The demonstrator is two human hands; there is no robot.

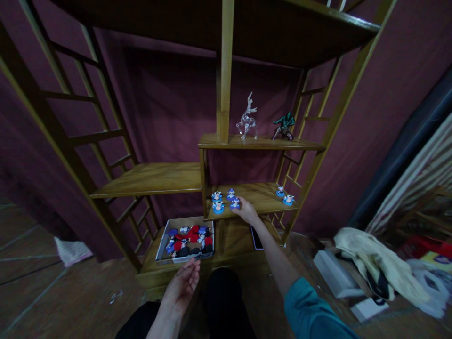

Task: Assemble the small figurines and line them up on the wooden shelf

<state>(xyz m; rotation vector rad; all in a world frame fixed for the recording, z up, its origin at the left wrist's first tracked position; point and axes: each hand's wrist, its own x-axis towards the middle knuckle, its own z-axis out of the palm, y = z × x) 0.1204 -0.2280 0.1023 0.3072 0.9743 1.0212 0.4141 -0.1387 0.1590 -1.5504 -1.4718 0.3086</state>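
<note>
Nearest the camera, a teal sleeve (310,310) is being cut off by the bottom edge, and dark trouser legs are showing only in part between the two forearms. The left hand (183,282) is hovering palm-up with loosely spread fingers, gripping nothing, just in front of the shallow grey cardboard box (162,242). That box is sitting on the lowest wooden shelf (233,240) and is holding a jumble of small red, blue and dark rounded figures (190,238); they are too blurred to tell apart one by one.

A flat dark phone-like slab (256,238) is lying beside the box, half hidden behind the right forearm.

Higher up, the right hand (247,211) is reaching onto the middle wooden shelf (261,195), its fingertips closing on a small blue-based glossy figurine (235,204); how firmly they are pinching it is hard to make out. Three matching blue-based figurines (218,200) are standing just beside it, and two more matching figurines (284,195) are sitting near the shelf's right end.

Farther back, on the upper wooden shelf (219,140), a clear glass deer-like figure (247,120) and a dark green crouching figure (283,126) are standing well apart. A maroon cloth backdrop (158,103) is hanging behind the ladder-sided frame. At the right, pale crumpled fabric (374,263) is blurring over white boxes.
</note>
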